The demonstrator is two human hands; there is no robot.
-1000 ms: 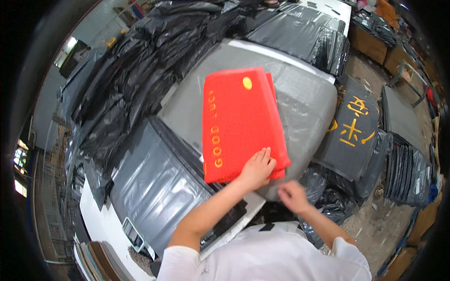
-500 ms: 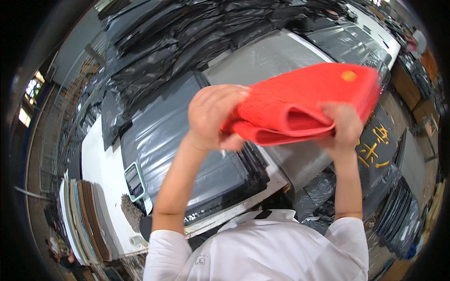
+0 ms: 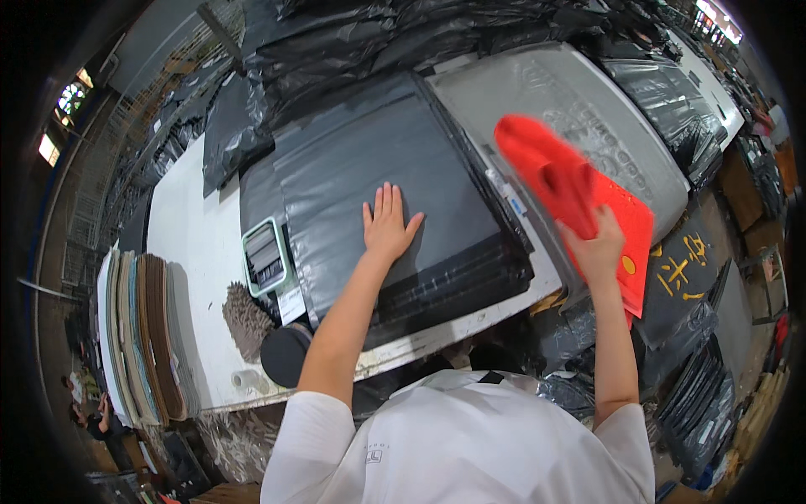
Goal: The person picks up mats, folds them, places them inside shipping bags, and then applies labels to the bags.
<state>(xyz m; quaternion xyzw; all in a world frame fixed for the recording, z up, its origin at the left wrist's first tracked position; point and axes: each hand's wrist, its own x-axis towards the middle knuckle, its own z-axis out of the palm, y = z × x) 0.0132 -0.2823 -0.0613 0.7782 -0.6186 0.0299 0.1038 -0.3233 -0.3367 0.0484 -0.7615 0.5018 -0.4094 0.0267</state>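
Note:
My left hand (image 3: 389, 225) lies flat with its fingers spread on a stack of black plastic bags (image 3: 361, 151). Off to the right, my right hand (image 3: 599, 242) grips a bright red folded mat (image 3: 631, 220). One rolled or folded end of it, blurred by motion, sticks up beyond the fingers, while a flat part with a yellow dot hangs beside the wrist. It is held over the gap between the bag stack and a grey plastic-wrapped pile (image 3: 537, 92). The thumb side of the grip is partly hidden.
On the white table (image 3: 186, 252) at left are a pale green frame-shaped tray (image 3: 285, 256), a grey fluffy piece (image 3: 246, 319), a dark round disc (image 3: 285, 354) and upright mats (image 3: 151, 336). Black-wrapped bundles (image 3: 336, 50) are heaped at the back.
My left hand has let go of the red mat and come down onto the black bags. My right hand keeps the mat, now lower and swung to the right.

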